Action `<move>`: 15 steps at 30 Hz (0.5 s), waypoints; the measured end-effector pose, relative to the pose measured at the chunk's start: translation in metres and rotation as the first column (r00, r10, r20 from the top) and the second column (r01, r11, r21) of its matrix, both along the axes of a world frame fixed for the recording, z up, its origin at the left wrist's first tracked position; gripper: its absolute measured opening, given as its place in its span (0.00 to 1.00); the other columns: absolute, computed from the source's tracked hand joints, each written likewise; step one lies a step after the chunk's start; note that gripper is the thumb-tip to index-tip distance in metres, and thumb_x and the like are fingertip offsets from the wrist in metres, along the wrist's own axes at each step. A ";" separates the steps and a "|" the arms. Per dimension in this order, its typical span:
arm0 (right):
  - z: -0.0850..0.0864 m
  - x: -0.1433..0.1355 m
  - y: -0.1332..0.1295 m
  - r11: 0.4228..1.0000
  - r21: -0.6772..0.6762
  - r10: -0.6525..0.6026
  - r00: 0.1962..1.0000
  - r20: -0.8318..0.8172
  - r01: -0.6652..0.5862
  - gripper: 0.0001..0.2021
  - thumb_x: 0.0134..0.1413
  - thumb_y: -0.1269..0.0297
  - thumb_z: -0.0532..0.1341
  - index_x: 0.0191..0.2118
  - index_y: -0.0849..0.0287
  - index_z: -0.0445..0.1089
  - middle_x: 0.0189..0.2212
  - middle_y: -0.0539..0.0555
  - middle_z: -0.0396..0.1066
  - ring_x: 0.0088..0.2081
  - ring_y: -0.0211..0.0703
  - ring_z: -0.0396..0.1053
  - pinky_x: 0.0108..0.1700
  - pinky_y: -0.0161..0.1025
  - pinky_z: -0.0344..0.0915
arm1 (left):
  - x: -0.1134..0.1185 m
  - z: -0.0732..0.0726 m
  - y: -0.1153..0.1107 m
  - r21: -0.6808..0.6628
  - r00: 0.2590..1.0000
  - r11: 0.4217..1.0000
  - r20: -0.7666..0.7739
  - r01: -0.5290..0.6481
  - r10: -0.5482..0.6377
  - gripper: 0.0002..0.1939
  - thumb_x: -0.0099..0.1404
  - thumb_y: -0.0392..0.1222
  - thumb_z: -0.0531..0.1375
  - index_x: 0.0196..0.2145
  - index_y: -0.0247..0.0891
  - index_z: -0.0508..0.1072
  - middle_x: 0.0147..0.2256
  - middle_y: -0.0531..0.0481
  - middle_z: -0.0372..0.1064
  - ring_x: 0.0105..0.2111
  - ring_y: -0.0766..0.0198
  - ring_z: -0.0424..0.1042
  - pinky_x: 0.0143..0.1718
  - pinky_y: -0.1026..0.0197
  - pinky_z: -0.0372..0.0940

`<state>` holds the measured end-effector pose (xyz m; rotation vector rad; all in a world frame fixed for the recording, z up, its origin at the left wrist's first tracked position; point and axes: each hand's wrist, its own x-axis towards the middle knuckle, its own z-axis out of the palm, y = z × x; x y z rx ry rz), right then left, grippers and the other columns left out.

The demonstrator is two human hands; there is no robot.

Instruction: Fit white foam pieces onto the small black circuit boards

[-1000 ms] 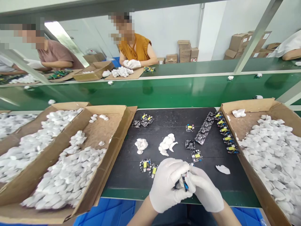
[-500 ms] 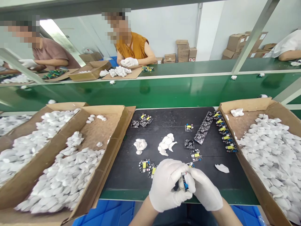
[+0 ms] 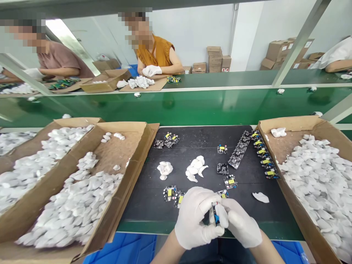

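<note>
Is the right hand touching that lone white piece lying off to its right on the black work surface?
Apart. The head view shows black work surface between the right hand and the lone white piece.

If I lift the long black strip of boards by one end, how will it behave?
The strip will probably stay stiff, since it lies straight. Its joined squares might snap apart if bent. Being flat, it should hardly roll.

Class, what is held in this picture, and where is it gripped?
A small circuit board with a white piece, edge-on between the left hand's fingers; the right hand is beside it.
</note>
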<state>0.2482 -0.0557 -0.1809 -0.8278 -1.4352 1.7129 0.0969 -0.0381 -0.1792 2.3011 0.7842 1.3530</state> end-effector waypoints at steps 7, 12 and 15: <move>0.009 -0.001 0.002 0.987 -0.155 -0.036 0.998 0.044 0.043 0.11 0.44 0.62 0.57 0.20 0.59 0.55 0.20 0.48 0.54 0.26 0.38 0.53 0.30 0.36 0.52 | 0.000 0.001 -0.002 -0.054 0.999 0.997 0.011 0.049 -0.049 0.27 0.63 0.61 0.48 0.51 0.38 0.62 0.37 0.42 0.72 0.39 0.56 0.72 0.39 0.53 0.66; 0.009 -0.002 -0.002 0.987 -0.136 -0.069 0.993 0.091 0.081 0.09 0.49 0.64 0.56 0.22 0.60 0.58 0.22 0.48 0.55 0.28 0.38 0.54 0.32 0.37 0.54 | 0.003 0.006 -0.005 -0.116 1.000 0.993 0.005 -0.030 0.031 0.23 0.63 0.60 0.50 0.45 0.39 0.65 0.35 0.44 0.72 0.35 0.58 0.72 0.36 0.56 0.66; 0.010 -0.002 -0.003 0.993 -0.056 -0.103 0.989 0.104 0.109 0.15 0.54 0.54 0.53 0.25 0.60 0.59 0.23 0.49 0.55 0.30 0.40 0.54 0.34 0.38 0.55 | 0.004 0.007 -0.006 -0.136 0.998 0.989 -0.029 -0.053 0.050 0.18 0.64 0.55 0.51 0.44 0.39 0.66 0.35 0.45 0.72 0.35 0.59 0.72 0.36 0.56 0.66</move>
